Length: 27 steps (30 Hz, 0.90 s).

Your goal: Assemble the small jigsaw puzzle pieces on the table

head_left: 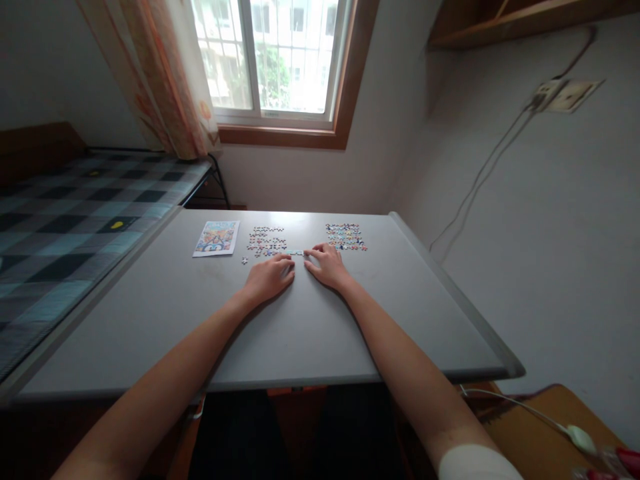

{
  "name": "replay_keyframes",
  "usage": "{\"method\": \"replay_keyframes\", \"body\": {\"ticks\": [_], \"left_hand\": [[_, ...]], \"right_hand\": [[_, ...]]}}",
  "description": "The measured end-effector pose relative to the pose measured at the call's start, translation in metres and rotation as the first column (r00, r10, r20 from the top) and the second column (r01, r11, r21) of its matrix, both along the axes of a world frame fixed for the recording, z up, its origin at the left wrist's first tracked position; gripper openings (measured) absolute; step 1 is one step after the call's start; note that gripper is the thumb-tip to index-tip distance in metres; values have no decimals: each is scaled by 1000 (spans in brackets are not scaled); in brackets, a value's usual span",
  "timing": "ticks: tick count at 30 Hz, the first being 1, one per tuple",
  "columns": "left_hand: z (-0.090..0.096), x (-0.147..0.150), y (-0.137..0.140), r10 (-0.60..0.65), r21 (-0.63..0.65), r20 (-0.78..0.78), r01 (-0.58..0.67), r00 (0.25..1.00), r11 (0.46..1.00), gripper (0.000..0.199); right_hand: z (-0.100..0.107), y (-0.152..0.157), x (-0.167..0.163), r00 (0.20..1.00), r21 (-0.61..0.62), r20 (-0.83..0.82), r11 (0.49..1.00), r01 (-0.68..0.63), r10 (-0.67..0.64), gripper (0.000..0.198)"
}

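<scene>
A short strip of joined jigsaw puzzle pieces (296,253) lies flat on the grey-white table (310,333) between my hands. My left hand (270,277) rests palm down at the strip's left end, fingers bent and thumb apart from them. At the right end, the fingertips of my right hand (327,265) touch the strip, with that thumb also held apart. Loose puzzle pieces (267,241) lie in rows just beyond my left hand. One single piece (245,260) sits to its left. Another block of puzzle pieces (345,235) is laid out behind my right hand, which hides its lower left edge.
A colourful picture sheet (217,239) lies at the table's back left. Beyond the left edge stands a bed with a checked cover (100,200). A window (280,60) and curtain (160,73) are ahead. Cables (480,180) hang from a wall socket (560,95) at right.
</scene>
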State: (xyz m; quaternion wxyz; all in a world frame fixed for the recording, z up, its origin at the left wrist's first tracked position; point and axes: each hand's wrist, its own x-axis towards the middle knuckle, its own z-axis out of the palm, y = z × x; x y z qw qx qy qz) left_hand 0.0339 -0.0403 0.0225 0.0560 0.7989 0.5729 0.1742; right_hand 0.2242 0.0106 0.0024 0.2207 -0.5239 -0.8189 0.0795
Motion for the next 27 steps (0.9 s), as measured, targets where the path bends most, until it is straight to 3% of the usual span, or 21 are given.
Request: {"method": "replay_keyframes", "body": {"ticks": [27], "left_hand": [[-3, -3, 2, -33, 22, -3, 33, 999, 999, 33]], "right_hand": [[1, 1, 1, 1000, -3, -8, 1000, 1, -1, 36]]}}
